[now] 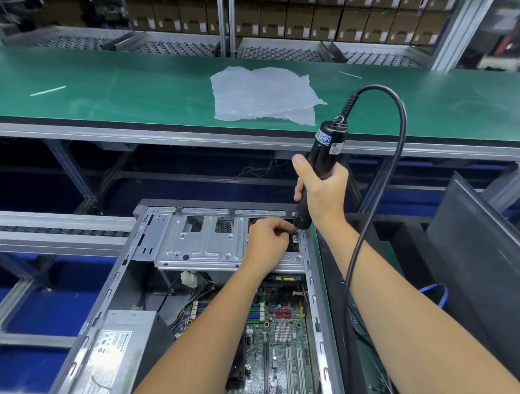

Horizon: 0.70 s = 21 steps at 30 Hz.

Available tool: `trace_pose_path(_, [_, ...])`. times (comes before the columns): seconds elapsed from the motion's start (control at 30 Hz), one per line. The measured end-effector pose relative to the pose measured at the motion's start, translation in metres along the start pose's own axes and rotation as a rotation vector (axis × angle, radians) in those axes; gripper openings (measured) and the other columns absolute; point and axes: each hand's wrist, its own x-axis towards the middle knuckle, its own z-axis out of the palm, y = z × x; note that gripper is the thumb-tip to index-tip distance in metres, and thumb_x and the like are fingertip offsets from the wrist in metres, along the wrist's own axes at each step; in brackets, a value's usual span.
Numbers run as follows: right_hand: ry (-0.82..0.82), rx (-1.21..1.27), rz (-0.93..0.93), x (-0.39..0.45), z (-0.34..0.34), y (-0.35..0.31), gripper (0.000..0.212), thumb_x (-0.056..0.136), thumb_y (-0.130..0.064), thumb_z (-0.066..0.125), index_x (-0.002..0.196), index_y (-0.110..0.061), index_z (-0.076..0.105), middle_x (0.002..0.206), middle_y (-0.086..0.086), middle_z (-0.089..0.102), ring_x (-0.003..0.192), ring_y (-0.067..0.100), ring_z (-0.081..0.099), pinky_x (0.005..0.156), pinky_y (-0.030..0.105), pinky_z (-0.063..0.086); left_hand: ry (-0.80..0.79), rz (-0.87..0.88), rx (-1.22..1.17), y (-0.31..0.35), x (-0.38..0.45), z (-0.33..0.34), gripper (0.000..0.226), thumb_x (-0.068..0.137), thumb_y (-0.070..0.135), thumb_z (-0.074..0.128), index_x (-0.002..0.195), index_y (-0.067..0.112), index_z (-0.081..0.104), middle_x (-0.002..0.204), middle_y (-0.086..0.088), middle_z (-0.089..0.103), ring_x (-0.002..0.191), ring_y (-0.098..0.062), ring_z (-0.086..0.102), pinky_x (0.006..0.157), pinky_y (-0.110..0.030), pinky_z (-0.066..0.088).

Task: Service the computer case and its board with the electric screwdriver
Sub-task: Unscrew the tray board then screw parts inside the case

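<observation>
The screwdriver (320, 167) is gripped in the right hand (322, 194), fingers wrapped fully round its black barrel, thumb laid up the side. It is held nearly upright, tilted slightly, with the bit brought down at the far right corner of the case (164, 282). Just beside the bit, the left hand (266, 245) is curled, its fingertips pinched close at the tip; whether a screw is held there cannot be told, since the fingers hide it.

From this grip, the main risk is judged to be a slip: if the bit is driven off-axis, the head could be stripped, or the left fingertips caught. A dropped screw would likely be lost below the drive cage (208, 239), or onto the board (275, 333) nearer the person, where a short could be caused.

The cord (397, 137) loops over the right forearm and could drag the tool aside. Beyond, a plastic sheet (264, 94) lies on the green bench (108, 86).
</observation>
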Motion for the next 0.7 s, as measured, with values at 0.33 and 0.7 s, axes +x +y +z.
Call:
trace_pose_path(0.33, [-0.058,-0.023,-0.015,-0.002,0.001,0.002,0.029,0.084,-0.027,0.068,0.064,-0.011,0.056,0.046,0.002,0.052,0.04,0.019,0.05,0.048,0.03,0.047,-0.004,0.012,0.142,0.004,0.0,0.002,0.021,0.086,0.0,0.057,0.092,0.013,0.073,0.089,0.007,0.061,0.072,0.006,0.05,0.058,0.006,0.035])
trace_pose_path(0.7, [-0.071,0.056,-0.021,0.0,-0.005,-0.012,0.031,0.079,-0.039,0.071,0.061,-0.017,0.059,0.049,0.008,0.052,0.041,0.024,0.049,0.049,0.033,0.047,-0.02,0.161,0.284,0.01,-0.006,0.002,0.007,0.083,0.01,0.068,0.084,0.01,0.075,0.075,0.011,0.058,0.069,0.002,0.05,0.065,-0.006,0.034])
